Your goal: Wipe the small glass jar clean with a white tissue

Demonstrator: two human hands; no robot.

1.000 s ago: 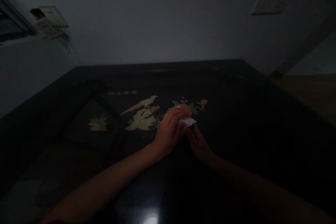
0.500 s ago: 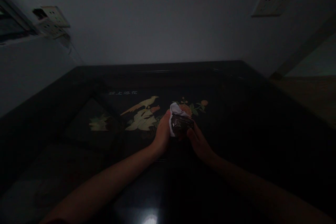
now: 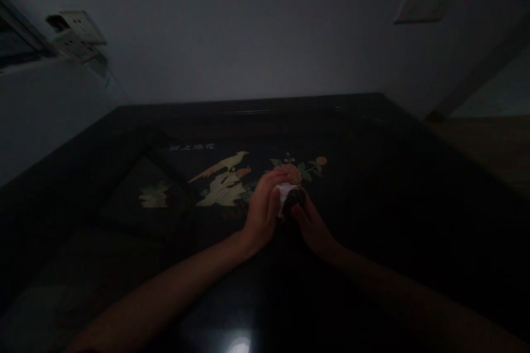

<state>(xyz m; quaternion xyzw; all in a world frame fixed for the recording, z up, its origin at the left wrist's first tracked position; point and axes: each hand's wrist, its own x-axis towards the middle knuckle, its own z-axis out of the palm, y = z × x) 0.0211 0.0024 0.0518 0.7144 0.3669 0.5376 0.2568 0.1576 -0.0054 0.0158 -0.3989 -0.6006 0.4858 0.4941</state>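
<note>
Head view: my left hand (image 3: 264, 207) curls around a white cloth (image 3: 282, 196), fingers over its top, pressing it to the left side of a dark thing (image 3: 295, 198); my right hand (image 3: 314, 229) is clamped on that thing's right side, thumb at the near edge. Both sit between my palms, above the middle of the table (image 3: 372, 187); I cannot tell whether they touch it. I judge the cloth light, limp and easily torn if it is paper, best pinched in a bunch. The dark thing shines, so it may be slippery; its sides seem the place to hold, but its weight and stiffness I cannot tell. Around me, from the left: sockets (image 3: 83, 27), a bird (image 3: 232, 161) and flowers (image 3: 292, 172) decorating the tabletop, then another socket (image 3: 422, 4) on the wall. My own fingers and the dimness hide most detail.
</note>
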